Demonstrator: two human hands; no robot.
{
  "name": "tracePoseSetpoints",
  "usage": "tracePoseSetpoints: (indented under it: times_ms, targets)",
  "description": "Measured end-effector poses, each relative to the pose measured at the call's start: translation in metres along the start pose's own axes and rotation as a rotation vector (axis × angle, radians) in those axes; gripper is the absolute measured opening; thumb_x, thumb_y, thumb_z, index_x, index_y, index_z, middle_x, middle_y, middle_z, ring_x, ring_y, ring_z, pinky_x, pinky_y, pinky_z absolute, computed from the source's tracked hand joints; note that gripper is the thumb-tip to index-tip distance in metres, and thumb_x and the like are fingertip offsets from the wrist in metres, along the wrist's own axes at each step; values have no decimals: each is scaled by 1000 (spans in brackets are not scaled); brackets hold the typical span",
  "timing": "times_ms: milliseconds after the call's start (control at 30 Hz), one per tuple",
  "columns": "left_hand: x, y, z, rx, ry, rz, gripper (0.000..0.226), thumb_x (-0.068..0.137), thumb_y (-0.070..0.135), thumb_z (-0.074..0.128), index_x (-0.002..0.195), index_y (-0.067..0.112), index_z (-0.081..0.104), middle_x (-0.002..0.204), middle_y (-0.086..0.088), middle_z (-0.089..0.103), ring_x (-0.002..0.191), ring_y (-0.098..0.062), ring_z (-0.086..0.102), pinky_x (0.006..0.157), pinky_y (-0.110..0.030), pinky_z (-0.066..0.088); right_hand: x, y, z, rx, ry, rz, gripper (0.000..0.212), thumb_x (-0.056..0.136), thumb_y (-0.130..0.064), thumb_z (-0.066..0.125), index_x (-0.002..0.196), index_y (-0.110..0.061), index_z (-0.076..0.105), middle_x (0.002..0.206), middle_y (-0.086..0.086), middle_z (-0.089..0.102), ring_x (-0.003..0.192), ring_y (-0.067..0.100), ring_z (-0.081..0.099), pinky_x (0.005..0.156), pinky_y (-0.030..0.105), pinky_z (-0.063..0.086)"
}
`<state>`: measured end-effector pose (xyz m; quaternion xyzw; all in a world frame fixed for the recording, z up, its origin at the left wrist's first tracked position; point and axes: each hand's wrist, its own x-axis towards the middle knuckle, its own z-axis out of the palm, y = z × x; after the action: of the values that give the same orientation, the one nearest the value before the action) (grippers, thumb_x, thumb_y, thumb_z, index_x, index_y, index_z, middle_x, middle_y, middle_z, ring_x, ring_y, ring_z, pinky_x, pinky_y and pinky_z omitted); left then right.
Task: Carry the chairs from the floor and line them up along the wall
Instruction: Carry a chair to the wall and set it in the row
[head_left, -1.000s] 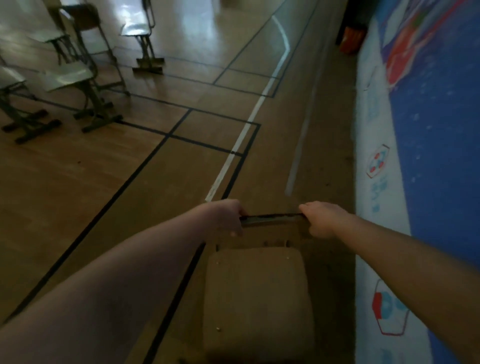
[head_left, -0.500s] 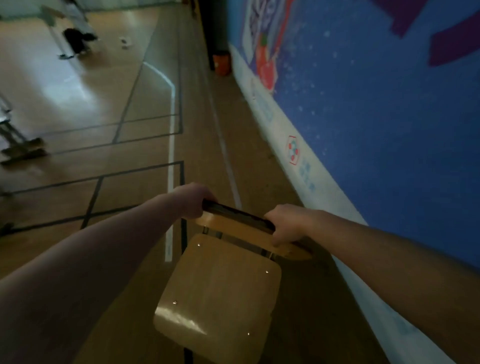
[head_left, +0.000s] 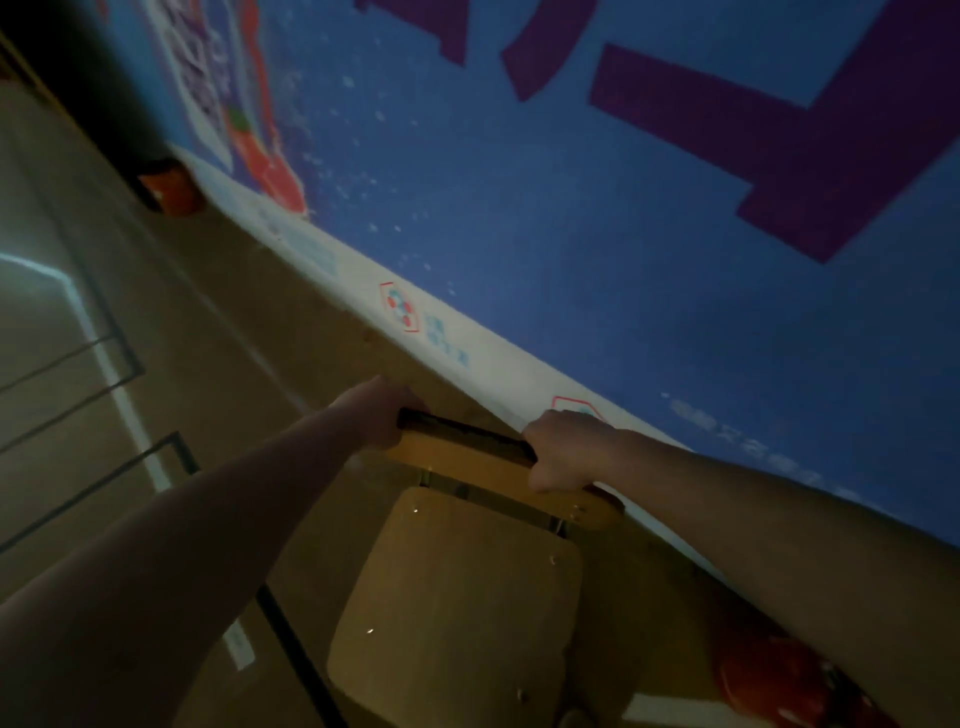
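We are holding the chair (head_left: 470, 566) just beside the blue painted wall (head_left: 571, 218), its smooth rounded plywood seat (head_left: 452, 639) glinting with rivets, our left hand (head_left: 382, 415) and right hand (head_left: 563, 452) both gripping the top edge of the curved backrest (head_left: 467, 465), judging this one nearly placed, with no lined-up row showing yet.

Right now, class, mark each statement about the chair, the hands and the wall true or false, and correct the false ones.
1. The left hand and the right hand both grip the chair by the top of its back. True.
2. The wall is plain white. False: it is mostly blue with purple shapes, and a white band runs along its foot.
3. The chair is red. False: it is tan, wood-coloured.
4. An orange object sits at the foot of the wall farther along. True.
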<state>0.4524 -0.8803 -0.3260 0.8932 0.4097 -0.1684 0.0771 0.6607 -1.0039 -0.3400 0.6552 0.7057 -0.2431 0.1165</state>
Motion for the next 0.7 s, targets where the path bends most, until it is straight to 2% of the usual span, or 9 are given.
tracePoseSetpoints:
  times_ms: [100,233,300,433,600,700]
  targets:
    - [38,43,-2,70,-14,100,44,84,8,56,121,29,65,113,1,66,111,-19,60,92,-33,50,-15,44,10,72,21,98,25,86,-29,60,105,-14,54,84,3,53,74,15,57,70,29,55]
    - [82,93,7,22,-30,180,39,87,11,60,123,27,64,111,0,66,106,-19,62,87,-30,51,-35,90,28,149,31,202,49,85,-30,64,128,-13,49,95,2,51,78,12,54,69,24,54]
    - [96,114,9,41,-67,241,36,89,11,58,122,23,64,111,-2,66,107,-20,61,85,-28,47,-44,105,37,184,32,255,53,86,-31,65,133,-13,47,96,2,50,76,11,52,66,22,52]
    - [120,154,13,98,-77,355,34,91,14,59,124,22,63,118,-3,64,109,-20,60,88,-28,49,-64,134,53,243,32,333,48,86,-30,64,128,-11,49,80,-2,45,71,9,49,55,20,41]
    - [143,191,18,80,-93,467,42,90,24,64,132,25,58,130,-1,61,116,-20,58,95,-31,50,-88,161,66,253,31,435,36,84,-24,64,115,-8,55,80,1,48,69,12,48,57,24,42]
    - [154,207,20,27,-94,504,40,90,30,66,129,26,60,129,1,61,115,-18,58,90,-25,46,-98,171,69,270,21,489,30,85,-21,62,112,-8,56,81,1,48,68,11,46,55,22,38]
